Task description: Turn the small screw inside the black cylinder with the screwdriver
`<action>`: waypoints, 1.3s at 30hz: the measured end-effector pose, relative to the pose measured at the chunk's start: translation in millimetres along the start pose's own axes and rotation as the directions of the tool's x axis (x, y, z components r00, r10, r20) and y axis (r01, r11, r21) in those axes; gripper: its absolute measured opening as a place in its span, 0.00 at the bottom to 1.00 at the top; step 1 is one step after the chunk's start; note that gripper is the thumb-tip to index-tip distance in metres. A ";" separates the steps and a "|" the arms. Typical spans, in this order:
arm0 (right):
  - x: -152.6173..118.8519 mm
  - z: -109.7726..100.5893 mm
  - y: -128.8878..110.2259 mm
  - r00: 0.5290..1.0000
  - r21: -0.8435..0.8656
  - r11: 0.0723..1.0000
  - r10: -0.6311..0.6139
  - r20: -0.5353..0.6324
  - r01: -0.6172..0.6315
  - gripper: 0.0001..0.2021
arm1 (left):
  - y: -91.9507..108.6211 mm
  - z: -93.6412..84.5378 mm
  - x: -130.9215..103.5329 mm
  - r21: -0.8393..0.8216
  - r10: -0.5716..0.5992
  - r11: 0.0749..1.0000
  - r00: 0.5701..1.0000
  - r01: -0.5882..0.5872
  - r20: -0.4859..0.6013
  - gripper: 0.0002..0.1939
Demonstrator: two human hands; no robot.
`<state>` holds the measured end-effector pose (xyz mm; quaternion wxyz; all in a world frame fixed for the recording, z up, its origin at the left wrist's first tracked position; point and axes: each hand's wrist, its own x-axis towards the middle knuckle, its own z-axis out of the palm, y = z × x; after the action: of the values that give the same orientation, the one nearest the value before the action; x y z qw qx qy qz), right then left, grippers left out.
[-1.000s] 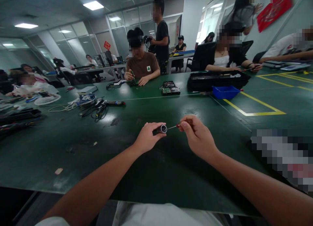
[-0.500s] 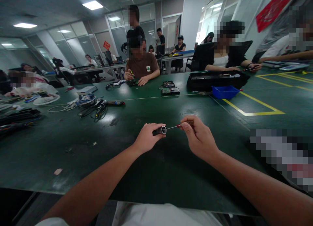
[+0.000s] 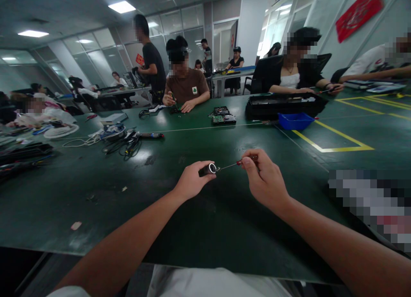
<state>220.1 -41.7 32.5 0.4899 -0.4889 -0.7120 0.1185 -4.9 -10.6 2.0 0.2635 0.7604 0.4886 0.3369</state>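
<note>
My left hand (image 3: pixel 191 181) is closed round a short dark cylinder (image 3: pixel 205 170), held between thumb and fingers. Its open end, a bright metal ring, faces right and toward me. In my right hand (image 3: pixel 265 177) is a screwdriver (image 3: pixel 228 166) with a reddish handle and a thin shaft, pinched by thumb and fingers. The shaft points left at the cylinder's mouth. A small shiny metal piece (image 3: pixel 218 169) shows at the shaft's tip, just outside the ring; its kind is too small to make out. Both hands are above the green table (image 3: pixel 224 241).
Cables (image 3: pixel 128 145) and a dark pen-like tool (image 3: pixel 150 135) lie at left. Beyond my hands are green circuit boards (image 3: pixel 224 117), a blue bin (image 3: pixel 295 121) and a long black casing (image 3: pixel 285 105). Co-workers sit across the table. A blurred-out object (image 3: pixel 372 203) lies at right.
My right hand has drawn the screwdriver a little right and up, out of the cylinder's mouth. A small shiny piece now shows at its tip. The cylinder has shifted slightly left.
</note>
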 end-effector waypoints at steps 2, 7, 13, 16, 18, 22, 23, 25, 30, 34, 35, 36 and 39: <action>0.4 -0.3 -0.3 1.000 -0.003 1.000 -0.003 -0.009 0.003 0.07 | -1.1 0.4 0.4 -0.026 -0.016 1.000 1.000 0.016 -0.012 0.22; 0.8 -0.8 1.4 0.999 0.002 1.000 -0.018 -0.034 0.018 0.07 | -4.3 3.0 3.6 -0.144 -0.065 0.988 0.998 0.061 -0.024 0.21; 1.0 -2.6 0.8 0.994 0.011 0.999 -0.042 -0.103 0.044 0.06 | -1.1 2.1 8.1 -0.397 -0.107 0.915 0.992 0.074 -0.060 0.18; 0.9 -5.0 -0.8 0.988 0.015 0.998 -0.052 -0.144 0.055 0.06 | 7.0 1.9 8.4 -0.575 -0.168 0.807 0.986 0.138 0.001 0.19; 0.8 -6.5 -1.5 0.985 0.013 0.998 -0.063 -0.160 0.066 0.05 | 13.4 2.2 8.2 -0.653 -0.223 0.729 0.973 0.206 0.058 0.17; 0.1 -8.5 -2.2 0.981 0.018 0.995 -0.092 -0.173 0.096 0.05 | 24.2 1.8 10.6 -0.495 -0.242 0.815 0.953 0.303 0.184 0.19; -0.1 -8.8 -2.3 0.980 0.020 0.995 -0.098 -0.175 0.103 0.05 | 26.1 1.6 12.3 -0.407 -0.235 0.861 0.949 0.304 0.212 0.20; -0.4 -9.2 -2.8 0.978 0.022 0.994 -0.104 -0.179 0.110 0.05 | 28.7 2.0 16.9 -0.220 -0.208 0.940 0.950 0.259 0.231 0.19; -0.6 -10.3 -3.8 0.978 0.036 0.993 -0.105 -0.178 0.113 0.05 | 29.6 13.1 28.8 0.198 -0.129 0.977 0.951 0.074 0.280 0.13; -0.4 -10.2 -3.4 0.980 0.031 0.994 -0.102 -0.170 0.109 0.06 | 30.1 26.8 33.0 0.389 -0.125 0.921 0.919 -0.033 0.374 0.18; -0.3 -9.9 -3.3 0.981 0.032 0.994 -0.100 -0.167 0.107 0.06 | 30.6 29.3 33.8 0.418 -0.112 0.906 0.916 -0.065 0.386 0.18; -0.2 -9.5 -3.2 0.982 0.035 0.994 -0.098 -0.164 0.105 0.06 | 31.0 31.3 34.6 0.438 -0.095 0.894 0.913 -0.097 0.396 0.17; 0.0 -8.7 -2.9 0.983 0.043 0.994 -0.097 -0.157 0.105 0.05 | 30.5 32.8 37.5 0.430 -0.038 0.890 0.914 -0.154 0.405 0.14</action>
<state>225.5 -45.8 38.7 0.5612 -0.4474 -0.6925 0.0734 48.8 9.9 13.0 0.1636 0.8680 0.4652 0.0580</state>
